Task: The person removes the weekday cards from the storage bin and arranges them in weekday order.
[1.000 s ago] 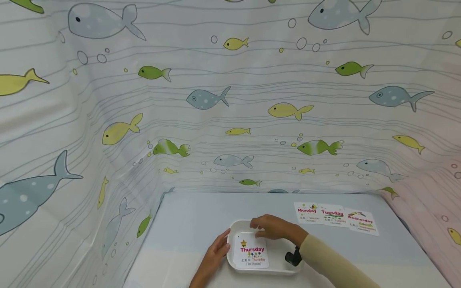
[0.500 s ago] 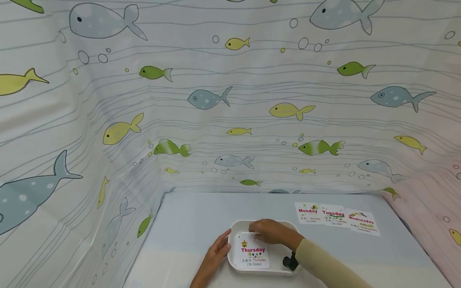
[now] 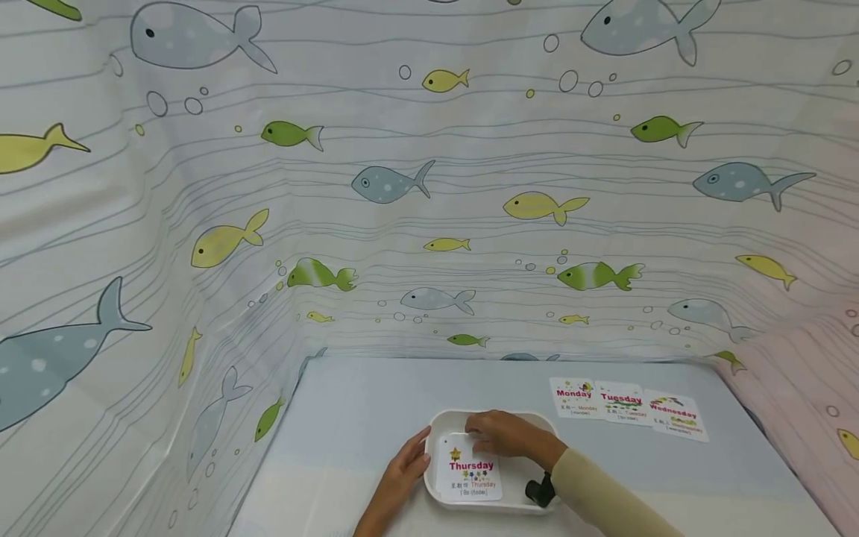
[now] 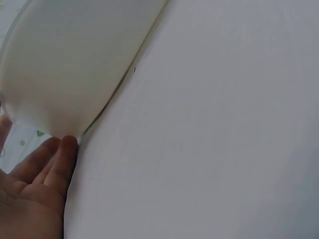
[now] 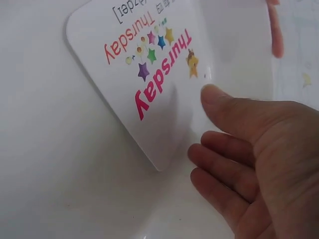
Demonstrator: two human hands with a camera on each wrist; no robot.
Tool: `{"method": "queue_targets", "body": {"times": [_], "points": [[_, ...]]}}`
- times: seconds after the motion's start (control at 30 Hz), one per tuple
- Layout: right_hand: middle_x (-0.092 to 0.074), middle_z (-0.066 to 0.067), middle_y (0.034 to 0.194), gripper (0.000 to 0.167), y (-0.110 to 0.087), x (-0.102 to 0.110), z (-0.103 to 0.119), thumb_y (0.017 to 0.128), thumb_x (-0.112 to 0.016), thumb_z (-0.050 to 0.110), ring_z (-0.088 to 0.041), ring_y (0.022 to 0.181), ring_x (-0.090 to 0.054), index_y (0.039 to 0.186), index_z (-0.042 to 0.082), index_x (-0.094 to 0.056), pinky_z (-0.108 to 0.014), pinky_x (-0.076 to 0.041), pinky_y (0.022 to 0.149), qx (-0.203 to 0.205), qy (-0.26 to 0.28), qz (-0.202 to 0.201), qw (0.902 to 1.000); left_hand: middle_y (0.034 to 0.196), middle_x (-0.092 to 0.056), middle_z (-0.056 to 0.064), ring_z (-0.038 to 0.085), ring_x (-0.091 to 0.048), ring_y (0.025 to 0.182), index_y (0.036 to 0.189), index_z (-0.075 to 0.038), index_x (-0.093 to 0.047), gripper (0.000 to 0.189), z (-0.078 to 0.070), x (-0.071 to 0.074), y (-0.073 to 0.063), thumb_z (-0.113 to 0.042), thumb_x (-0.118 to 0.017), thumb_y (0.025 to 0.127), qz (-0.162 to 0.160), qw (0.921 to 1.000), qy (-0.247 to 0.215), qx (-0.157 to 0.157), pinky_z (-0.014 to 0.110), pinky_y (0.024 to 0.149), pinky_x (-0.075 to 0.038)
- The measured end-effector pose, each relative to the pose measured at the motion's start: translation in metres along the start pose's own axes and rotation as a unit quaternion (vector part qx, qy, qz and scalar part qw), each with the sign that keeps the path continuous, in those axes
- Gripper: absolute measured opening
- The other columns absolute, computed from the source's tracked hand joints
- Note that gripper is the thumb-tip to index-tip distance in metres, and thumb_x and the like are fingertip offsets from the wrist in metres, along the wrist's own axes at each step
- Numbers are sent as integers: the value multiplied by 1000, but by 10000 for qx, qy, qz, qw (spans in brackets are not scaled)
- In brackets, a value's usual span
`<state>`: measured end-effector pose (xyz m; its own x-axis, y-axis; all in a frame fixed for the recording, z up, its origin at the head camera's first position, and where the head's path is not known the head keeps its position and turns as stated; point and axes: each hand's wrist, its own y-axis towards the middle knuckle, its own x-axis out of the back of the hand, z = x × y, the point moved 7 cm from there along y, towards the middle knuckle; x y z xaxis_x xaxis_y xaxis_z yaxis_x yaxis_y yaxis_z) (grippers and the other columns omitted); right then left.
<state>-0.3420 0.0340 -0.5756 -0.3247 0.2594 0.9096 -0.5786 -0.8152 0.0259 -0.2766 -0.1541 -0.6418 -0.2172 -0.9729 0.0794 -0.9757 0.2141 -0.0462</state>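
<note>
A white tray (image 3: 530,501) with rounded corners sits on the table in the head view. In it, toward the left, lies a white card (image 3: 467,477) printed "Thursday" with coloured stars. My left hand (image 3: 400,473) touches the tray's left end; the left wrist view has straight fingertips (image 4: 69,144) against the tray wall (image 4: 75,74). My right hand (image 3: 506,434) reaches into the tray over the card's upper right. In the right wrist view its thumb is right at the card's (image 5: 154,94) top edge, near the small hole, with bent fingers (image 5: 219,159) just beside that edge.
Three overlapping cards lie in a row at the back right: Monday (image 3: 575,403), Tuesday (image 3: 620,406) and Wednesday (image 3: 674,418). A small black device (image 3: 540,491) is on the right wrist. Fish-printed sheeting (image 3: 376,246) surrounds the table on the sides and back.
My right hand has lowered slightly toward the top edge of the Thursday card, its fingers more bent. The left hand, tray and cards have stayed in place.
</note>
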Motion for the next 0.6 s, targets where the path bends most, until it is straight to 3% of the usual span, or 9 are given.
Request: {"method": "queue_targets", "body": {"times": [0.2, 0.47, 0.6], "points": [[-72, -1, 105, 32, 0, -3, 2, 89, -76, 20, -8, 94, -67, 117, 7, -69, -23, -58, 85, 77, -88, -76, 9999, 156, -41, 21, 38, -44, 142, 154, -23, -38, 51, 0, 0, -1, -29, -51, 105, 14, 10000, -17, -5, 30, 105, -51], [-70, 1, 115, 41, -3, -5, 2, 87, -78, 31, -10, 102, -67, 122, 11, -68, -28, -58, 93, -410, -326, 20, 9986, 156, -40, 21, 39, -43, 142, 155, -20, -38, 51, -1, -1, -1, -27, -49, 106, 2, 9999, 66, -111, 28, 105, -51], [-70, 2, 117, 41, -3, -7, 3, 87, -78, 32, -12, 105, -67, 122, 13, -68, -28, -58, 93, -437, -592, -54, 9973, 157, -40, 19, 39, -44, 142, 155, -21, -38, 50, -1, -1, -1, -27, -49, 106, -1, 9999, 88, -98, 30, 106, -50]]}}
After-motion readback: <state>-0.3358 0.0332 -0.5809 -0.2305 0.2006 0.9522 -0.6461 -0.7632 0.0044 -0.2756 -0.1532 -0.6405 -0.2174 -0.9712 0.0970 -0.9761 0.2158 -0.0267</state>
